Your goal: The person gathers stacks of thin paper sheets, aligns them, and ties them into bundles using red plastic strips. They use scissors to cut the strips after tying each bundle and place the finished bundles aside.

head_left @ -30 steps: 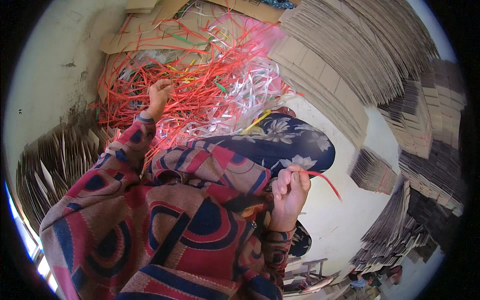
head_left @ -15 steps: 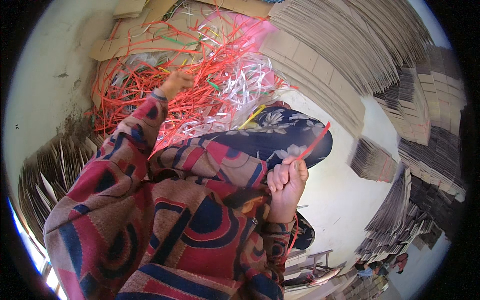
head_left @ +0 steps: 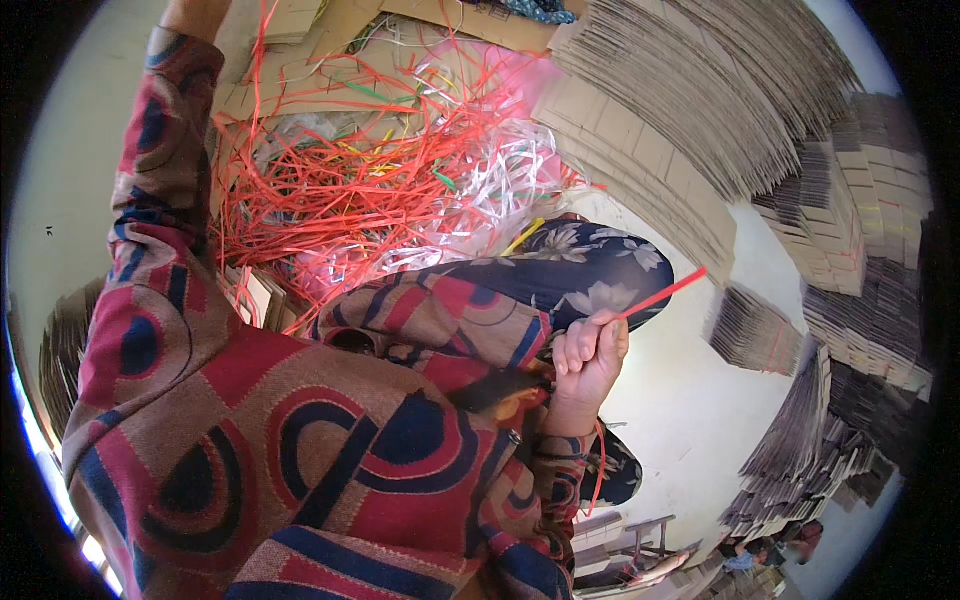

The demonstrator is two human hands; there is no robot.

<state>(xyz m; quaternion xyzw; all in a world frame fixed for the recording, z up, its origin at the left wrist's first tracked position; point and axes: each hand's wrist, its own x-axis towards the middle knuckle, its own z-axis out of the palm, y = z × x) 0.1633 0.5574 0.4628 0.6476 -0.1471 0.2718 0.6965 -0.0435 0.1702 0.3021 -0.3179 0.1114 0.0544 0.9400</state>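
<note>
My right hand [head_left: 592, 362] is closed around a red plastic strap [head_left: 665, 293], its flat end sticking out past the thumb to the upper right. A red length also hangs by that wrist. My left arm stretches far up to the upper left, and only the wrist and part of my left hand [head_left: 197, 14] show; the fingers are cut off by the view's edge. Close to it, a red strap [head_left: 257, 70] runs upward out of the tangled heap of straps [head_left: 340, 190]. Whether the left hand holds that strap is hidden. The heap mixes red, white, green and yellow strips.
Stacks of flattened cardboard [head_left: 690, 90] rise at the far right, with more bundles [head_left: 755, 330] along the right. Cardboard sheets [head_left: 480, 22] lie behind the heap. At the left stands a pale wall [head_left: 80, 180], with a cardboard stack [head_left: 68, 350] below. My crossed legs [head_left: 590, 262] are in front.
My left hand has gone from over the heap up to the upper left, mostly out of view. A red strap now rises from the heap near it. My right hand keeps its grip.
</note>
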